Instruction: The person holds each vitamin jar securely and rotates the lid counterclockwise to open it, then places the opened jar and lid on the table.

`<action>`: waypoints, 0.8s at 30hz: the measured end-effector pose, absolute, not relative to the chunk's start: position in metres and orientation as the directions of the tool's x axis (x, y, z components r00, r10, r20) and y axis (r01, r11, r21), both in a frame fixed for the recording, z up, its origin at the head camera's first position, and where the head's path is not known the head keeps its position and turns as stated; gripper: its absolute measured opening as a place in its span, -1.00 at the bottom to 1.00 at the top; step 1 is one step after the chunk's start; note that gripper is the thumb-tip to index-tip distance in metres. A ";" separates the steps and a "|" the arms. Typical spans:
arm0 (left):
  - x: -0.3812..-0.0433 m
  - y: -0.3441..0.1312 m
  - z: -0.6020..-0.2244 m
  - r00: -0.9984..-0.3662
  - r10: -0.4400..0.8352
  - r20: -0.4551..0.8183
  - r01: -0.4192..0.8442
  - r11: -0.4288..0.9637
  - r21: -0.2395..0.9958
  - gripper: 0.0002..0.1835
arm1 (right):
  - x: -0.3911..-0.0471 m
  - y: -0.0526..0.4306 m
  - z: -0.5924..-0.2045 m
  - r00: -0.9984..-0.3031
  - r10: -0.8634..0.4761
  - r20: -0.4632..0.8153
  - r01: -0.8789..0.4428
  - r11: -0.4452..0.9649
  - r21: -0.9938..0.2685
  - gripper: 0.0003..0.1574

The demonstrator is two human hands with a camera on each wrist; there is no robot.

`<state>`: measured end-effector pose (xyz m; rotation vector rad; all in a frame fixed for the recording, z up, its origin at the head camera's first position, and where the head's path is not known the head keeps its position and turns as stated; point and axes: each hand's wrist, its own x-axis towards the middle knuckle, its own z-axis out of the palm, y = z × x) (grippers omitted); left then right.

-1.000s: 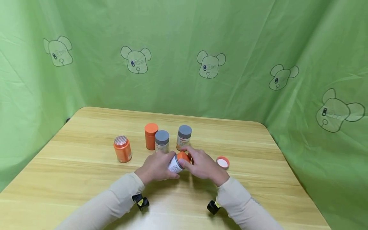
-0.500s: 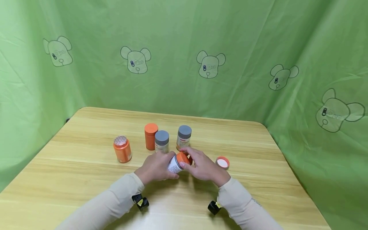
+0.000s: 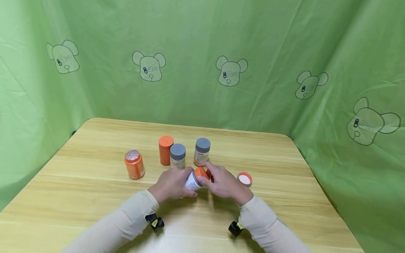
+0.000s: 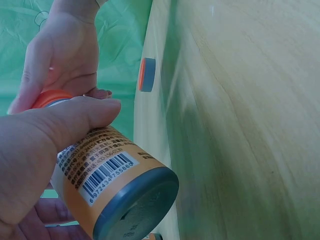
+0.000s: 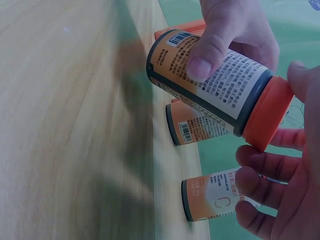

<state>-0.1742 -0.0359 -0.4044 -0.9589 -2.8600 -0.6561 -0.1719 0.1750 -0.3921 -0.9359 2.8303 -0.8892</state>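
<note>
My left hand [image 3: 172,183] grips the labelled body of a pill bottle [image 5: 235,85], tilted above the table with its dark base toward the lower left in the right wrist view. An orange cap [image 5: 267,112] sits on the bottle's mouth. The thumb and fingertips of my right hand [image 3: 223,181] pinch that cap at its edge; the other fingers are curled loosely. Just beyond the hands stand two grey-capped bottles, one nearer [image 3: 178,154] and one to the right [image 3: 202,153]. A loose grey cap [image 3: 245,179] lies right of my right hand, its orange-rimmed inside facing up.
An uncapped orange bottle [image 3: 135,168] with a foil seal on top stands at the left. Behind the nearer grey-capped bottle is an orange bottle with an orange cap [image 3: 166,151]. A green curtain [image 3: 190,98] hangs beyond the wooden table [image 3: 95,196].
The right hand's thumb and fingers shift slightly around the orange cap and return near their former place. The left hand keeps the bottle almost still.
</note>
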 end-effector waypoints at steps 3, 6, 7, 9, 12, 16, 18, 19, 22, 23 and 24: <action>-0.174 -0.036 -0.405 -0.808 0.562 0.179 0.584 0.720 0.375 -0.34 | -0.172 0.175 -0.393 -0.805 -0.575 0.148 -0.550 0.629 -0.550 -0.39; -0.174 -0.036 -0.404 -0.810 0.560 0.171 0.579 0.723 0.376 -0.33 | -0.173 0.176 -0.394 -0.785 -0.596 0.167 -0.570 0.590 -0.571 -0.38; -0.174 -0.036 -0.404 -0.811 0.560 0.169 0.578 0.724 0.376 -0.33 | -0.173 0.176 -0.395 -0.780 -0.602 0.175 -0.577 0.580 -0.576 -0.37; -0.174 -0.036 -0.404 -0.810 0.561 0.170 0.580 0.724 0.374 -0.33 | -0.174 0.176 -0.395 -0.773 -0.606 0.188 -0.587 0.571 -0.574 -0.34; -0.175 -0.036 -0.405 -0.804 0.567 0.179 0.589 0.719 0.369 -0.33 | -0.173 0.176 -0.395 -0.781 -0.594 0.196 -0.585 0.584 -0.562 -0.34; -0.174 -0.036 -0.405 -0.800 0.569 0.190 0.596 0.718 0.360 -0.33 | -0.172 0.175 -0.394 -0.808 -0.561 0.180 -0.555 0.622 -0.552 -0.38; -0.174 -0.036 -0.404 -0.800 0.569 0.191 0.596 0.719 0.358 -0.34 | -0.172 0.175 -0.394 -0.818 -0.550 0.169 -0.541 0.635 -0.551 -0.40; -0.174 -0.036 -0.404 -0.800 0.568 0.190 0.596 0.719 0.358 -0.34 | -0.172 0.175 -0.394 -0.820 -0.548 0.165 -0.537 0.637 -0.553 -0.40; -0.174 -0.036 -0.404 -0.802 0.568 0.184 0.592 0.720 0.361 -0.34 | -0.172 0.176 -0.395 -0.815 -0.556 0.164 -0.541 0.627 -0.561 -0.38; -0.174 -0.036 -0.404 -0.802 0.568 0.182 0.592 0.720 0.361 -0.34 | -0.172 0.176 -0.395 -0.811 -0.562 0.165 -0.545 0.621 -0.564 -0.37; -0.174 -0.036 -0.403 -0.804 0.568 0.179 0.590 0.721 0.363 -0.34 | -0.173 0.176 -0.395 -0.805 -0.568 0.170 -0.552 0.613 -0.566 -0.37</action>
